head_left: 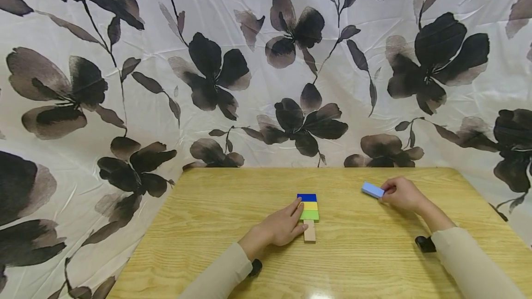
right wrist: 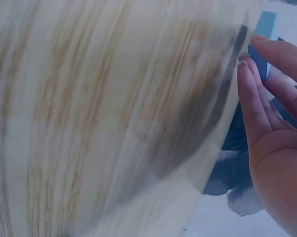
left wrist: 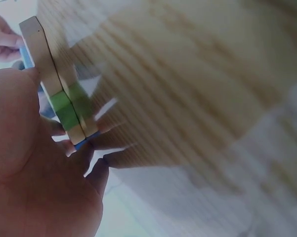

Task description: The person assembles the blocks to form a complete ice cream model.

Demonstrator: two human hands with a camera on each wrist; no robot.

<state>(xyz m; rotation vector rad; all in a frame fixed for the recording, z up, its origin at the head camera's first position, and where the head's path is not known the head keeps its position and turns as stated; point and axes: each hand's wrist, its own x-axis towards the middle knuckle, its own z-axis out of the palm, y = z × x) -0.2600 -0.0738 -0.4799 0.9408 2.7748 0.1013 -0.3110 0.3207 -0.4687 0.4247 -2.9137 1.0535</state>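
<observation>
Pinched between the thumb and fingers of my right hand (head_left: 403, 194) is a light blue block (head_left: 372, 190), over the right part of the table; the right wrist view shows this block (right wrist: 265, 44) at the fingertips. My left hand (head_left: 279, 226) lies with its fingers extended against a row of flat blocks, fingertips on their left side. From far to near, the row has a dark blue block (head_left: 306, 197), a yellow block (head_left: 311, 206), a light green block (head_left: 310, 215) and a narrower plain wooden block (head_left: 309, 233). The thumb touches the wooden block.
The blocks lie on a wood-grain table (head_left: 208, 206) with rounded far corners. A floral curtain (head_left: 266, 82) hangs right behind its far edge and along the left side. Small black devices (head_left: 425, 244) sit under both wrists.
</observation>
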